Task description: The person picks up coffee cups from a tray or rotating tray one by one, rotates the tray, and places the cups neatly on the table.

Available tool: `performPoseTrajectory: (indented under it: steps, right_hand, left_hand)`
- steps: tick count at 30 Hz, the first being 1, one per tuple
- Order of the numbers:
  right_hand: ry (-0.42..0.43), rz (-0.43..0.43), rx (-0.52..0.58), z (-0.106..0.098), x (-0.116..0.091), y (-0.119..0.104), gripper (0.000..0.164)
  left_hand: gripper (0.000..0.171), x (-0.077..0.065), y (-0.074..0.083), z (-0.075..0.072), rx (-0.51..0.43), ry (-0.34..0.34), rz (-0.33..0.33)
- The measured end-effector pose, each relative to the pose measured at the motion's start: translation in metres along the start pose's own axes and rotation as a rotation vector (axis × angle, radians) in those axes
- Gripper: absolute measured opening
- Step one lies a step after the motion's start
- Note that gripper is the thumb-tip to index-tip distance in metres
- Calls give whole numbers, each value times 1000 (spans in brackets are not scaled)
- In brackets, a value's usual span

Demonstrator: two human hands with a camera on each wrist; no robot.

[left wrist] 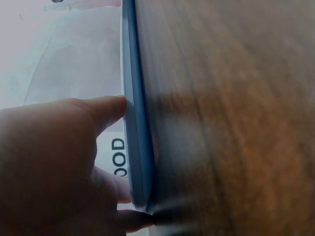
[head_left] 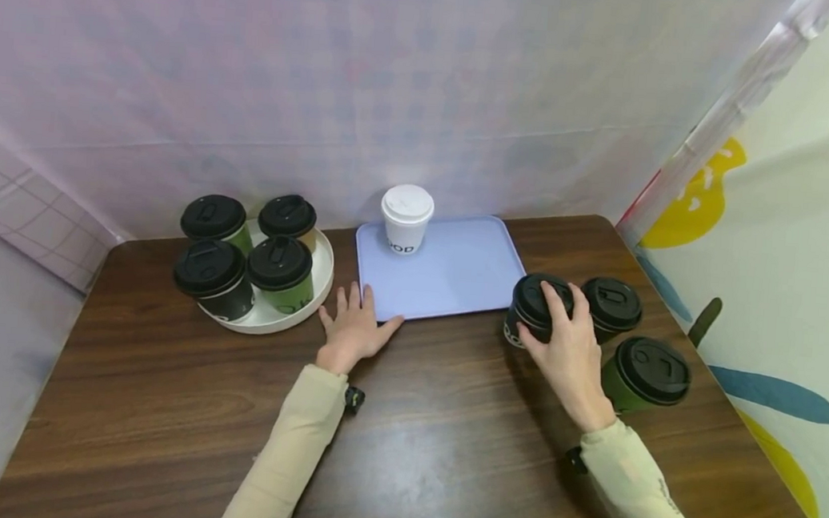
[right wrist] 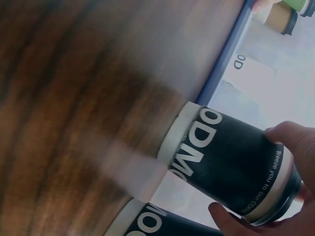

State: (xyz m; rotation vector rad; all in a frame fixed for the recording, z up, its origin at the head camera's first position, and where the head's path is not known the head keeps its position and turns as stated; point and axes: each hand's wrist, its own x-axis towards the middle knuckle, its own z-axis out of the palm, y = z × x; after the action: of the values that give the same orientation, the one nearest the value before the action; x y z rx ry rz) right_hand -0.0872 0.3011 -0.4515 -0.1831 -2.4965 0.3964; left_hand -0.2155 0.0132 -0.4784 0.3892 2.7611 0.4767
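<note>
My right hand (head_left: 567,364) grips a black paper cup (right wrist: 226,157) near its black lid, thumb on one side and fingers on the other. That cup stands by the front right corner of a lavender tray (head_left: 457,274); whether its base touches the table, I cannot tell. My left hand (head_left: 353,331) lies with spread fingers at the tray's front left corner, and in the left wrist view its thumb touches the tray's rim (left wrist: 135,113). A white lidded cup (head_left: 405,230) stands at the back left of the tray.
Right of the gripped cup are another dark cup (head_left: 611,309) and a green cup (head_left: 644,375), both black-lidded. A round white tray (head_left: 323,265) at the left bears several black-lidded cups. Behind the wooden table (head_left: 180,411) hangs a pale curtain (head_left: 326,84).
</note>
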Motion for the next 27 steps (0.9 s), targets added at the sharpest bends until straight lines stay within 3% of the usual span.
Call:
performPoseTrajectory:
  steps: [11,20,27]
  right_hand:
    - [-56,22,-90,-6,1,-2,75]
    - [-62,43,-163,-9,-1,-6,93]
    - [-76,57,-192,-38,-2,-39,97]
  left_hand:
    - [95,-2,1,-1,-3,10,3]
    - [95,-1,-1,2,-7,4,-8]
    - [95,-1,1,-1,0,3,-8]
